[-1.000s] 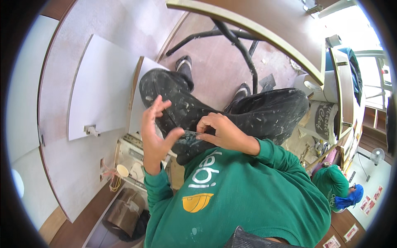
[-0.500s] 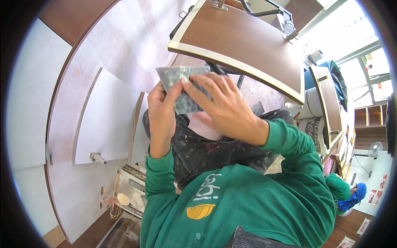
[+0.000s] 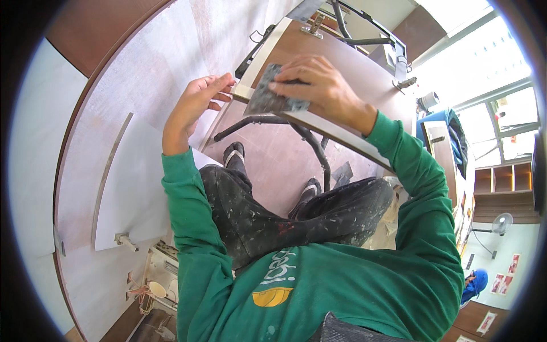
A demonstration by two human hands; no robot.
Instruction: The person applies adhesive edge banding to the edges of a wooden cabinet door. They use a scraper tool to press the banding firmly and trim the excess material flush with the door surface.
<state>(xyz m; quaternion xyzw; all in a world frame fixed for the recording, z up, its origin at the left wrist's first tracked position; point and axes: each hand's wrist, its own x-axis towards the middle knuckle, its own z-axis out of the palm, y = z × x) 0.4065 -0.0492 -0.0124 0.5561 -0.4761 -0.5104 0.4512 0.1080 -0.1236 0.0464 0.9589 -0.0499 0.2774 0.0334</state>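
In my right hand [image 3: 327,91] is a flat grey scraper plate [image 3: 272,98], stained and speckled, with my fingers closed over its right part. The plate lies at the near edge of a brown cabinet door [image 3: 353,71] with a pale border, close to its left corner. My left hand [image 3: 199,102] is just left of that corner. Its thumb and forefinger come together in a pinch and the other fingers are curled; what they hold, if anything, is too small to make out.
Black metal legs [image 3: 310,142] stand under the door, by my feet. Metal hinges [image 3: 313,27] sit on its far side. At left is a white panel [image 3: 134,188] with a hinge. More panels [image 3: 439,145] lean at right; a person in a blue head covering [image 3: 476,283] is at far right.
Both hands have moved up from over my lap to the door's edge. My left hand has let go of the scraper plate, which stays in my right hand. The view has shifted slightly.
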